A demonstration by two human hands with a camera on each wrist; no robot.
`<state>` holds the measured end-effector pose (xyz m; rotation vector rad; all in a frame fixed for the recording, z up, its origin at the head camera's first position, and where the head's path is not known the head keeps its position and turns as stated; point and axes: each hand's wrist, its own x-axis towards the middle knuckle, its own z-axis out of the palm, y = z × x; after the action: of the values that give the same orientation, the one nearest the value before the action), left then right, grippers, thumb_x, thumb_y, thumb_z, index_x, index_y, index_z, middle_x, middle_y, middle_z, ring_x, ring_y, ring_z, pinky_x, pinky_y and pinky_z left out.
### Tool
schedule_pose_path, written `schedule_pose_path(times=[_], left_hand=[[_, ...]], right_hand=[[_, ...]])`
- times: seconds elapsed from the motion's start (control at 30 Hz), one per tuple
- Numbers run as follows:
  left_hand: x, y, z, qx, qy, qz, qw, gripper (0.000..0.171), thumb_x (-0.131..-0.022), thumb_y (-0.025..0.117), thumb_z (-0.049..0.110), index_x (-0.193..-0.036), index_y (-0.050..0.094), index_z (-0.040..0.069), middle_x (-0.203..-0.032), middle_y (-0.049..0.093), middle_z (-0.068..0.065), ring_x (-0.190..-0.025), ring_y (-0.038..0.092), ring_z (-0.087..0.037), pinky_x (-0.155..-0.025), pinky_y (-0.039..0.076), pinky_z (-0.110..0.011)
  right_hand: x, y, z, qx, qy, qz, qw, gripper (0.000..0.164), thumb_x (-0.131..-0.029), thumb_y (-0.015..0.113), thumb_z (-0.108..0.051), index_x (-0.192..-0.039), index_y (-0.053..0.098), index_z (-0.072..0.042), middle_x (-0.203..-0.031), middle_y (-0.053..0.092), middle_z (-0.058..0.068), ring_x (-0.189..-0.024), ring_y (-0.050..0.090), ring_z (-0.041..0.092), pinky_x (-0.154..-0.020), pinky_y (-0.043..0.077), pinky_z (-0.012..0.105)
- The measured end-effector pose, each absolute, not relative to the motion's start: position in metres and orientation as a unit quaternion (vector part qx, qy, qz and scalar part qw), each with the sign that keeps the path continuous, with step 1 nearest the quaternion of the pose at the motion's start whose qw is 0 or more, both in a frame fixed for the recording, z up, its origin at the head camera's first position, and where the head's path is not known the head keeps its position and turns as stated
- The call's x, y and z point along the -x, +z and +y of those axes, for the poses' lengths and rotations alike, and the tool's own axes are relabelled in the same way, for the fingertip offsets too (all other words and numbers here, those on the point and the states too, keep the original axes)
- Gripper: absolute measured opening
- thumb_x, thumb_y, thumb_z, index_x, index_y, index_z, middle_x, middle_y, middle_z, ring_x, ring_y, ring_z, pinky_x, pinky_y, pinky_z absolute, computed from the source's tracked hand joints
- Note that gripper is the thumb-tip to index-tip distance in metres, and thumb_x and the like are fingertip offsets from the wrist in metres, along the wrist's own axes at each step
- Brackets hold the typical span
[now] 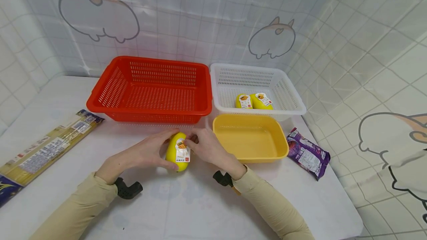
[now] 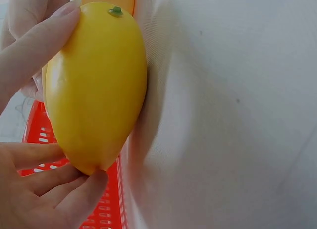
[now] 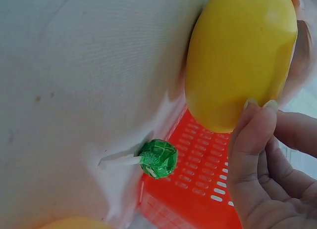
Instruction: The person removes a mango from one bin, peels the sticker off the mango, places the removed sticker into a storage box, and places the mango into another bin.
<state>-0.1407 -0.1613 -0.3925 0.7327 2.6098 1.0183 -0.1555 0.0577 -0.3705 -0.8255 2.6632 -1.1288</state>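
On the table stands a yellow mango-shaped item (image 1: 171, 150) with a green stem dot at one end and a white printed label (image 1: 182, 155) on its upper face. My left hand (image 1: 146, 151) grips it by its two ends, thumb at the near end and fingers at the far end, plainer in the left wrist view, where the yellow mango (image 2: 99, 80) fills the middle. Fingertips of my right hand (image 1: 208, 147) pinch together at the label's upper right edge. In the right wrist view, the mango (image 3: 237, 56) hides what lies between those fingertips.
A red basket (image 1: 150, 117) and a white basket (image 1: 293, 103) holding two labelled yellow mangoes (image 1: 261, 101) stand behind. Nearer is a yellow tub (image 1: 250, 155). A noodle packet (image 1: 56, 147) lies left, a purple packet (image 1: 308, 155) right. A green lollipop (image 3: 158, 159) lies beside my right hand.
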Motion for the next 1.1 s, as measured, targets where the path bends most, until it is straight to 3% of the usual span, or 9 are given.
schedule_pose_path(times=[0.2, 1.1], left_hand=[[0.1405, -0.3915, -0.1603, -0.244, 0.330, 0.902, 0.132, 0.118, -0.064, 0.087, 0.061, -0.155, 0.034, 0.008, -0.159, 0.036, -0.010, -0.141, 0.041, -0.031, -0.114, 0.038, -0.054], [0.1396, -0.3903, -0.1616, -0.239, 0.326, 0.904, 0.136, 0.121, -0.065, 0.087, 0.060, -0.156, 0.031, 0.003, -0.162, 0.030, -0.014, -0.147, 0.032, -0.035, -0.117, 0.032, -0.058]], right_hand=[[0.1555, -0.3712, 0.0576, 0.273, -0.378, 0.882, 0.070, 0.009, -0.095, 0.068, -0.014, -0.096, 0.070, -0.006, -0.079, 0.066, 0.000, -0.065, 0.056, 0.010, -0.057, 0.049, 0.018], [0.1525, -0.3671, 0.0571, 0.284, -0.393, 0.873, 0.054, 0.006, -0.095, 0.069, -0.013, -0.093, 0.070, -0.008, -0.079, 0.066, -0.002, -0.067, 0.055, 0.009, -0.057, 0.046, 0.018]])
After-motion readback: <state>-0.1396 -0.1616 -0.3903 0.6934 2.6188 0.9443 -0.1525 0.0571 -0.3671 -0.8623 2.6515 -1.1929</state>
